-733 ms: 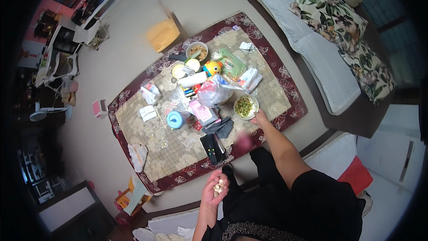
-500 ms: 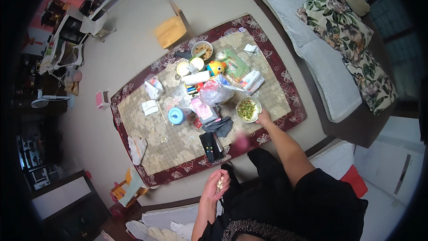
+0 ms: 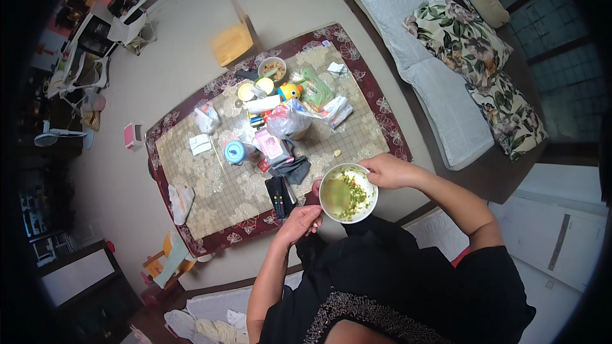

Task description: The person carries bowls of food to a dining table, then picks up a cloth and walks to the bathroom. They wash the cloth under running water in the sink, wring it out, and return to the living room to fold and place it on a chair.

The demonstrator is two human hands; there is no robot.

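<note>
My right hand (image 3: 390, 171) grips the far right rim of a white bowl (image 3: 374, 205), its thumb and fingers pinching the edge. Chopped green bits, with a few red ones, lie inside the bowl (image 3: 357, 194); its left part is blurred. The bowl is held up in front of my body, over the table's near edge. Against its lower left side, my left hand (image 3: 299, 224) is closed, fingers curled, with a little of something small and pale showing at the fingertips. A dark pink object (image 3: 317, 187) is mostly hidden behind the bowl.
The low table (image 3: 210, 207) has a patterned cover with a maroon border. A black card terminal (image 3: 278, 197), dark cloth (image 3: 294, 170), blue-lidded container (image 3: 235, 151), plastic bags (image 3: 287, 121) and a food bowl (image 3: 273, 69) stand on it. A wooden chair (image 3: 231, 44) is beyond; a sofa (image 3: 427, 108) stands right.
My right hand has lifted the bowl off the table and brought it toward me. My left hand, earlier palm-up around small pale pieces, has moved up to the bowl's side. The view has shifted.
</note>
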